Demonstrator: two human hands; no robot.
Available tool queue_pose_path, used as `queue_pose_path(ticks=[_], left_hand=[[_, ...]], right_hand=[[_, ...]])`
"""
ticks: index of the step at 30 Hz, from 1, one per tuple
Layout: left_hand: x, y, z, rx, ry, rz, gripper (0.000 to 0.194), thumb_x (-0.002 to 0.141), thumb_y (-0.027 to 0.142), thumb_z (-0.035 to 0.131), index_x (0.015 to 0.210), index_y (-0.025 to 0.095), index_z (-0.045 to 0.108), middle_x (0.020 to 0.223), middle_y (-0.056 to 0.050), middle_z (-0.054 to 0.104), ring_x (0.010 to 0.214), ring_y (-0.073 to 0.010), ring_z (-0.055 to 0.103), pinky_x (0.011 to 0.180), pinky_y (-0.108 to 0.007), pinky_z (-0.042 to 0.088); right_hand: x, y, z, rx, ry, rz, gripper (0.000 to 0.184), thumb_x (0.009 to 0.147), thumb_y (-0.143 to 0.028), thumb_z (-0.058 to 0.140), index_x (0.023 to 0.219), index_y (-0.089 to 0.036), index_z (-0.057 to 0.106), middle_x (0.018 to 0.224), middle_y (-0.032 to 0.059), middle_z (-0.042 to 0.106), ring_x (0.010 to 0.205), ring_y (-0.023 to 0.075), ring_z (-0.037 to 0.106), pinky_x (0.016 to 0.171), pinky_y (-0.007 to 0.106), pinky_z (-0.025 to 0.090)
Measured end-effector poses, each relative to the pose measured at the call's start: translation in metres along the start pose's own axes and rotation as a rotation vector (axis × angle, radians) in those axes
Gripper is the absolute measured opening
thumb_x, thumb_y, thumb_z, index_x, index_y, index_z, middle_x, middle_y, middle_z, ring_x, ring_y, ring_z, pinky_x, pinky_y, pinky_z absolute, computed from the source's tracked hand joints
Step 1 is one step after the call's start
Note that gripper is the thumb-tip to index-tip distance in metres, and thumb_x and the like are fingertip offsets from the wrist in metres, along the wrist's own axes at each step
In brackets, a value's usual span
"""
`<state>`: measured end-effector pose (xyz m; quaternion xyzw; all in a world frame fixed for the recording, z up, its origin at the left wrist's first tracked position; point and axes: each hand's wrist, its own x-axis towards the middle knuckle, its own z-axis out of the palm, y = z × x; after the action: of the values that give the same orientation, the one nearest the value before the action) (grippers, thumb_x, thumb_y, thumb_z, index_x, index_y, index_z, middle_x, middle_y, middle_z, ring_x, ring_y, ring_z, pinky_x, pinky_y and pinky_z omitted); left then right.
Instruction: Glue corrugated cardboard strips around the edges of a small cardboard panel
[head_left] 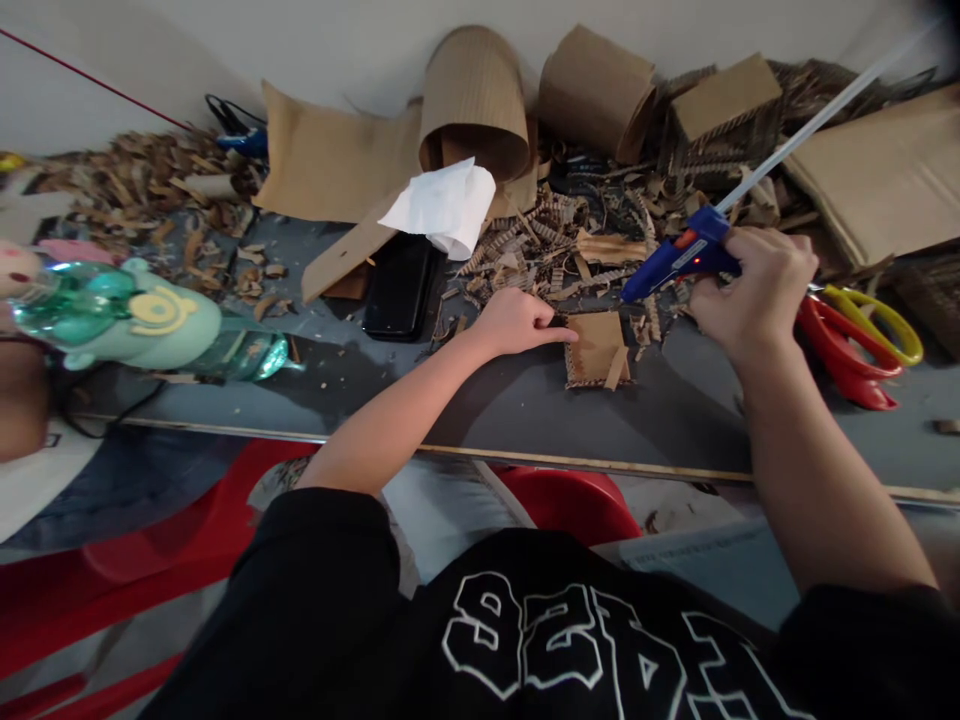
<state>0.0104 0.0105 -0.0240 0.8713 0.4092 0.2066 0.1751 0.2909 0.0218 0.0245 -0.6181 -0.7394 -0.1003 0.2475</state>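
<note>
While lying flat near the front of the tabletop point(510, 412), looks like a light, stiff cardboard square point(596, 340), best held by edges. Touches left side with left hand point(517, 322); cannot tell if pinched. Beyond, grips glue gun point(675, 266) in curled right hand point(757, 290).

Right of centre I see a blue glue gun point(667, 265) with a whitish stick point(817, 126); near the middle, a brown cardboard square point(592, 345). Far right shows red-and-yellow scissors point(868, 380); left, a mint-green bottle point(196, 325) with a yellow emblem point(161, 312).
</note>
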Motion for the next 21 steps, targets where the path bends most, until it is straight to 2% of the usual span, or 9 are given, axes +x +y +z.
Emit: queue_pose_path(ticks=[7,13,21], left_hand=[[-0.0015,-0.0013,0.0001,0.013,0.013,0.010,0.076,0.086,0.084,0.039,0.047,0.020,0.026,0.041,0.003,0.031,0.042,-0.0104,0.034,0.053,-0.026,0.027],[-0.0007,0.0008,-0.0017,-0.006,-0.007,0.001,0.081,0.080,0.092,0.027,0.046,0.019,0.026,0.040,0.004,0.028,0.039,-0.0081,0.030,0.050,-0.025,0.024],[-0.0011,0.0005,-0.0016,0.000,0.010,0.016,0.079,0.081,0.091,0.028,0.046,0.020,0.025,0.039,0.004,0.027,0.038,-0.0081,0.031,0.049,-0.026,0.025]], right_hand=[[0.0000,-0.0017,-0.0030,0.012,-0.010,0.027,0.017,0.060,-0.018,0.054,0.069,-0.022,0.041,0.084,0.0116,0.070,0.089,0.0298,0.066,0.083,0.040,0.041],[0.0003,-0.0026,-0.0042,0.027,-0.037,0.039,0.022,0.058,-0.016,0.055,0.067,-0.022,0.036,0.084,0.0116,0.070,0.090,0.0298,0.065,0.084,0.041,0.041],[-0.0011,-0.0045,-0.0053,0.037,-0.043,0.033,0.026,0.061,-0.015,0.054,0.067,-0.023,0.030,0.086,0.0104,0.072,0.091,0.0289,0.066,0.084,0.041,0.040]])
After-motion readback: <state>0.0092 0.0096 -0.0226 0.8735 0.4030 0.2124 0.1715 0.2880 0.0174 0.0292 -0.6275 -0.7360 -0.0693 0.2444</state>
